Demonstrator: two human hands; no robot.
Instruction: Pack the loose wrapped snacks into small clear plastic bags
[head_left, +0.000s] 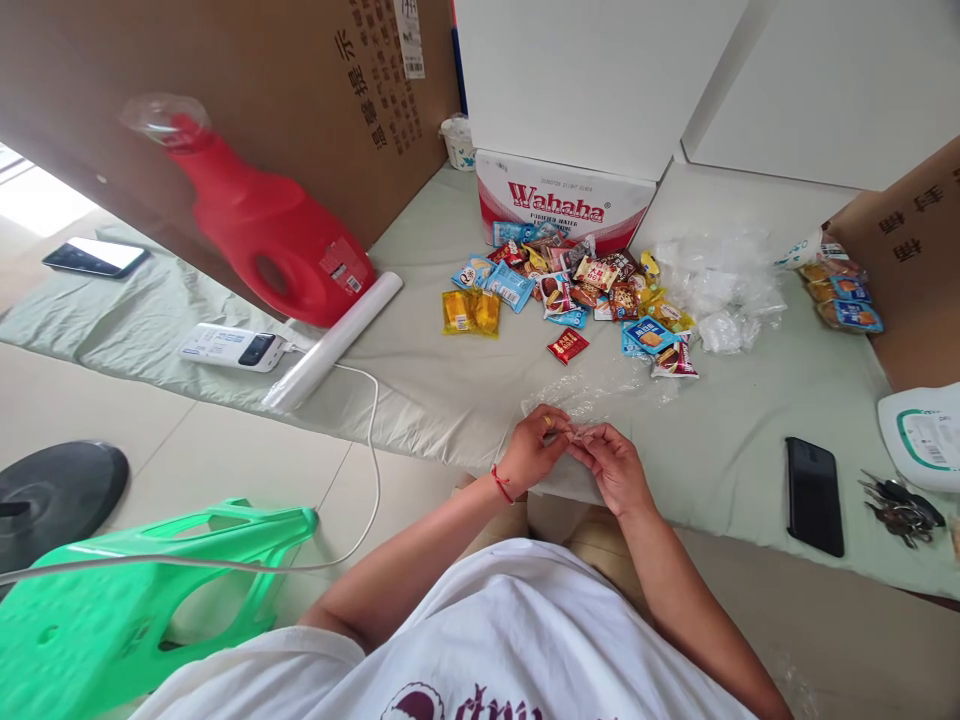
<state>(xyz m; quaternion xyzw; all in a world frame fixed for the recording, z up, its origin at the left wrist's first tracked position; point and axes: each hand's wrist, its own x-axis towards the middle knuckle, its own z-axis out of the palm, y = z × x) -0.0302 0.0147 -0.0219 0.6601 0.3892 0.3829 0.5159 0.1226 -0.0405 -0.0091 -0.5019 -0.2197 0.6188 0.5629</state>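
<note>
My left hand (pixel 534 448) and my right hand (pixel 616 468) meet at the near edge of the cloth-covered surface. Both pinch the edge of a clear plastic bag (pixel 592 395), which spreads out flat and crumpled beyond my fingers. Just past the bag lies a heap of small wrapped snacks (pixel 581 275) in red, blue, yellow and brown packets. One red packet (pixel 568 345) sits apart at the front of the heap. To the right of the snacks is a loose pile of clear plastic bags (pixel 712 280).
A Wahaha carton (pixel 562 200) stands behind the snacks. On the left are a red jug (pixel 262 230), a clear plastic roll (pixel 334 340), a power bank (pixel 232 346) with a cable and a phone (pixel 96 257). A black phone (pixel 815 495) and keys (pixel 900 510) lie right. A green stool (pixel 150 590) stands lower left.
</note>
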